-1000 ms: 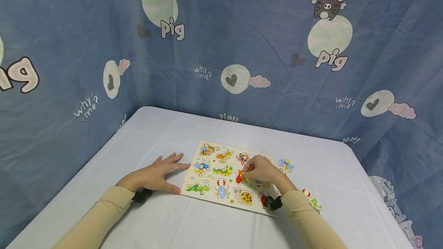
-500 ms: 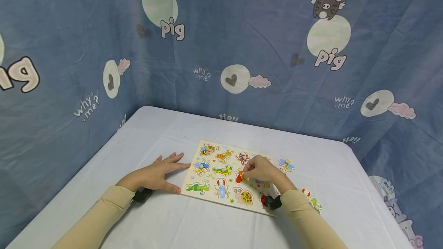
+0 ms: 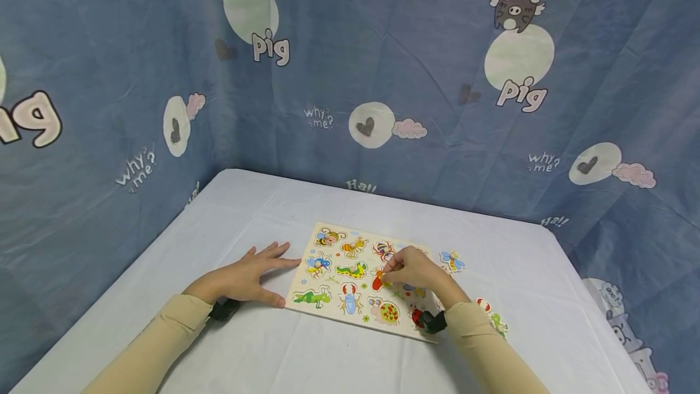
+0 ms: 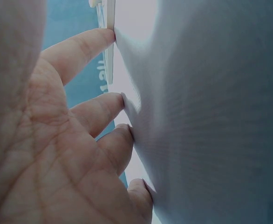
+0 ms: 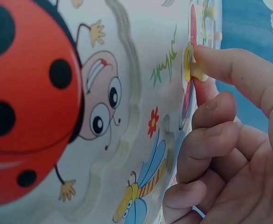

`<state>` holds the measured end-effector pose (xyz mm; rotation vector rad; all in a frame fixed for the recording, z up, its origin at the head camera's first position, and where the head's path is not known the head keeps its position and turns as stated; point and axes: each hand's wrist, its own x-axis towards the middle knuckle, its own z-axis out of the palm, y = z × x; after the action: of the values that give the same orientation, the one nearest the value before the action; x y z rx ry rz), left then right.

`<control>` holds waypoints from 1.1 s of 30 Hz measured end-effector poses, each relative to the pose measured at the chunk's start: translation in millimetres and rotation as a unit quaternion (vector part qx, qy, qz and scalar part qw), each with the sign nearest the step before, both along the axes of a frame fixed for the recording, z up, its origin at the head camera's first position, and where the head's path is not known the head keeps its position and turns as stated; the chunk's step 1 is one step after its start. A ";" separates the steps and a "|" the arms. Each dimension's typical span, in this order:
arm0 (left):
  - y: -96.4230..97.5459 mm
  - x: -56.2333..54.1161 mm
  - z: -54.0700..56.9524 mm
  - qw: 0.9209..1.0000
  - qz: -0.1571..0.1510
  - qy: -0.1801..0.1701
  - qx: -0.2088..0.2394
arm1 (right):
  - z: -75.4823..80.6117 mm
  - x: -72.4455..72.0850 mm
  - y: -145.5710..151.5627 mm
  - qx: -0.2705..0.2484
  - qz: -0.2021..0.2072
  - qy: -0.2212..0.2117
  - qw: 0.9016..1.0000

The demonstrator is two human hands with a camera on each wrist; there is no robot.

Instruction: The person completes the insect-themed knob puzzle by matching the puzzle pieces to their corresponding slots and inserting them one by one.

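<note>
A wooden insect puzzle board [image 3: 333, 284] lies on the white table, filled with printed insects. My right hand [image 3: 415, 272] is over its right half. Thumb and forefinger pinch the small peg [image 5: 199, 73] of a red and yellow butterfly piece [image 3: 377, 281]. In the right wrist view this butterfly lies at the board's surface; whether it sits fully in its recess I cannot tell. The other right fingers are curled in loosely. My left hand [image 3: 248, 278] rests spread on the table, forefinger and thumb touching the board's left edge. In the left wrist view its fingertips [image 4: 109, 35] press down.
Loose pieces lie right of the board: a blue-winged dragonfly [image 3: 452, 261] and a green piece [image 3: 497, 323] with a red-and-white one [image 3: 483, 304] beside it, partly behind the right forearm. A ladybug [image 5: 29, 102] shows near the right wrist. A blue curtain [image 3: 328, 78] stands behind the table.
</note>
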<state>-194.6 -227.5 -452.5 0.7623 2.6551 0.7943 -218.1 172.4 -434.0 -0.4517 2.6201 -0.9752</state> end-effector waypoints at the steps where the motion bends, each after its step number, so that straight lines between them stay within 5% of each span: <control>1: -0.1 0.0 -0.1 1.000 -0.001 0.000 0.001 | 0.3 0.0 0.7 -0.003 0.004 -0.001 1.000; 9: 0.3 -0.8 -0.4 1.000 -0.001 0.007 0.000 | 5.8 -4.3 12.0 0.014 0.028 0.007 0.999; 33: -0.7 -0.8 0.2 1.000 -0.002 0.000 0.000 | 22.1 -27.2 79.4 0.049 -0.107 0.043 0.992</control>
<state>-195.4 -228.2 -452.2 0.7658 2.6525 0.7935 -245.4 251.9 -412.0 -0.1952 2.8238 -0.9022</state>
